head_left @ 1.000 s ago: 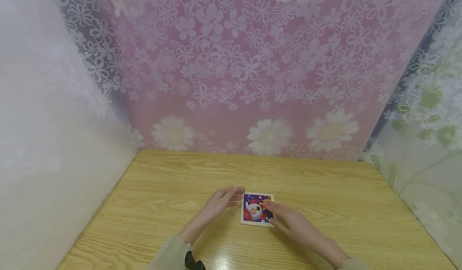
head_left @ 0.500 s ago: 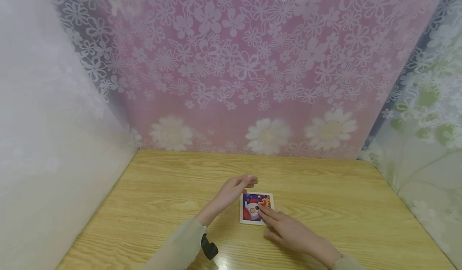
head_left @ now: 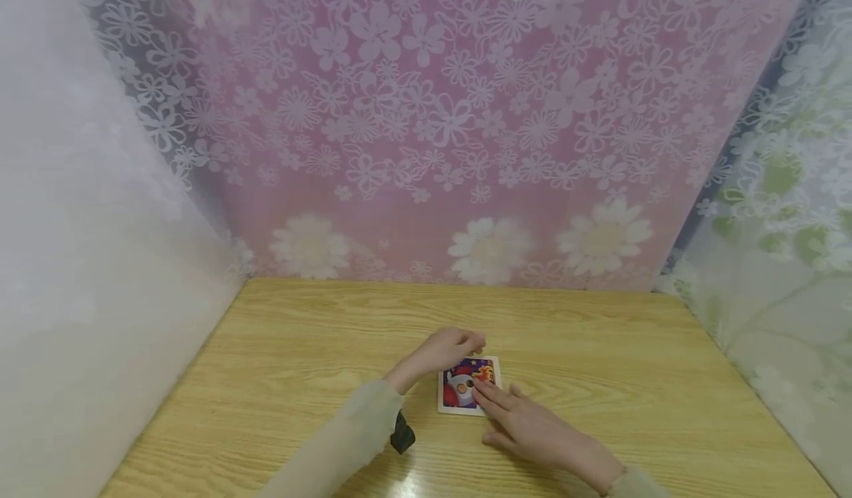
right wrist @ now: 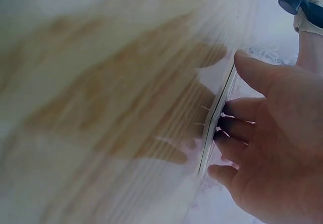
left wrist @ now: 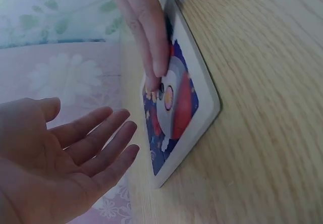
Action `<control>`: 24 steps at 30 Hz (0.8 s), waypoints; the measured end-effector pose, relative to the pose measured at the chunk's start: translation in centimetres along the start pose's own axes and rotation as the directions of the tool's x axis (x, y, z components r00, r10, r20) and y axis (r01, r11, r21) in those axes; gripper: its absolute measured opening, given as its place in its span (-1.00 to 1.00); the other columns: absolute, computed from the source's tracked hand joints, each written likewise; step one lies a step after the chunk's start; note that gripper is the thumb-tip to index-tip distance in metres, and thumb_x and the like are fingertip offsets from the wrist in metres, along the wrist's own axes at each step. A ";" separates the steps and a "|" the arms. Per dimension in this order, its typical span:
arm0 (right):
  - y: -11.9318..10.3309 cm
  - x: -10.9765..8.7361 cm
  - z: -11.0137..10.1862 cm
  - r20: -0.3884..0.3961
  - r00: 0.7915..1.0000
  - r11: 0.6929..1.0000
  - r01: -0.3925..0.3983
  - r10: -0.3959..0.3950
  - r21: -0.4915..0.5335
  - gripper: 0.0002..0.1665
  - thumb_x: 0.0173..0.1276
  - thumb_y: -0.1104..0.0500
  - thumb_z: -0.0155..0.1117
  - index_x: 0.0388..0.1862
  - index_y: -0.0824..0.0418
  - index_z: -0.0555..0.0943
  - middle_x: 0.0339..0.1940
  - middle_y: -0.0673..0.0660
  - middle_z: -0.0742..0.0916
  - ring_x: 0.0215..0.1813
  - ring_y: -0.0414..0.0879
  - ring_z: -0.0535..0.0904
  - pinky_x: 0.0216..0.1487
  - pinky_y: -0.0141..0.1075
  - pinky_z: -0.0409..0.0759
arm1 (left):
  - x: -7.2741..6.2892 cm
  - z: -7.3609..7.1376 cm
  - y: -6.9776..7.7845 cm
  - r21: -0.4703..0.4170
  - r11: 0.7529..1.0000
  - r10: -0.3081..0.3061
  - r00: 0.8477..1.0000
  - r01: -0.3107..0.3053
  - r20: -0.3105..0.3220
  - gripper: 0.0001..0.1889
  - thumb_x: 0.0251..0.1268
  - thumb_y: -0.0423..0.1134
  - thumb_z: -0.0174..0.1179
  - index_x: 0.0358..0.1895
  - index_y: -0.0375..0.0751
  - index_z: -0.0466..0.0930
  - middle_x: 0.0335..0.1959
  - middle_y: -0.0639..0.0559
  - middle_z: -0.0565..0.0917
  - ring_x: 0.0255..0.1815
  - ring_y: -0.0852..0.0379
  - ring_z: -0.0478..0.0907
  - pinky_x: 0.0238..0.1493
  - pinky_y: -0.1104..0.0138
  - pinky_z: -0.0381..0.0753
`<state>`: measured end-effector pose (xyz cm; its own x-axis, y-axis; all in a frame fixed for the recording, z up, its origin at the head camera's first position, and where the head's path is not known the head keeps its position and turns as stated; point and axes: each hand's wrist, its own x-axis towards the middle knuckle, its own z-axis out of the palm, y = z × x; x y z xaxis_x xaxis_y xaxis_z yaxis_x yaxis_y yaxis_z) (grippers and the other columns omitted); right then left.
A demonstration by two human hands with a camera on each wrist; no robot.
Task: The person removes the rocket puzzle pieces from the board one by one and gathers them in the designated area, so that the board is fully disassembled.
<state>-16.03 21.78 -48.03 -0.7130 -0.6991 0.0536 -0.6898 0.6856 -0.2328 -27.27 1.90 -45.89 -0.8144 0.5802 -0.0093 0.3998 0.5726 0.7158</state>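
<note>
A square picture board (head_left: 459, 398) lies flat on the table, its cream border framing a cartoon in purple, red and white. My right hand (head_left: 532, 425) comes in from the right; its extended fingertips rest on the picture near the middle. Over the board's far left edge is my left hand (head_left: 449, 348), fingers loosely bent and holding nothing. In the left wrist view that hand (left wrist: 65, 158) has its palm turned up to the camera, apart from the board (left wrist: 184, 95). The right wrist view shows the board's thin edge (right wrist: 214, 115) beside the right hand's fingers.
A wood-grain table (head_left: 319, 320) carries the board. Pink floral cloth (head_left: 399, 187) hangs along its back, with pale cloth (head_left: 100, 261) at the left and a green-leaf cloth (head_left: 785, 298) at the right. A dark strap (head_left: 402, 435) sits on the left wrist.
My left hand has moved right and over the board's far edge, its fingers bending more. My right hand's fingers have slid left, farther onto the picture. The board has stayed nearly in place.
</note>
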 end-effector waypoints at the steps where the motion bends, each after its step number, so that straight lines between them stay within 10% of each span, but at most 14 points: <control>1: 0.0 0.0 0.1 0.005 1.000 1.000 0.000 0.000 0.001 -0.22 0.61 -0.15 0.03 0.54 0.36 0.30 0.55 0.30 0.36 0.50 0.16 0.36 0.35 0.26 0.36 | 0.1 0.1 -0.1 0.030 1.000 0.005 1.000 -0.005 0.007 -0.48 0.68 0.09 -0.18 0.14 -0.15 0.71 0.01 0.01 0.76 0.04 0.10 0.68 0.13 0.22 0.61; 24: -0.2 -0.1 -0.1 0.040 0.999 0.999 -0.037 0.036 0.028 -0.20 0.61 -0.18 -0.01 0.56 0.35 0.25 0.59 0.28 0.30 0.54 0.15 0.29 0.39 0.23 0.33 | 0.9 0.6 0.1 0.280 0.958 0.048 0.998 -0.059 0.049 -0.54 0.66 0.08 -0.11 0.11 -0.06 0.75 -0.08 0.14 0.79 -0.04 0.19 0.70 0.15 0.25 0.60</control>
<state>-15.81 21.71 -47.84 -0.7317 -0.6815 0.0067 -0.6591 0.7051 -0.2614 -27.68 2.80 -46.29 -0.7729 0.6345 -0.0093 0.5492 0.6762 0.4911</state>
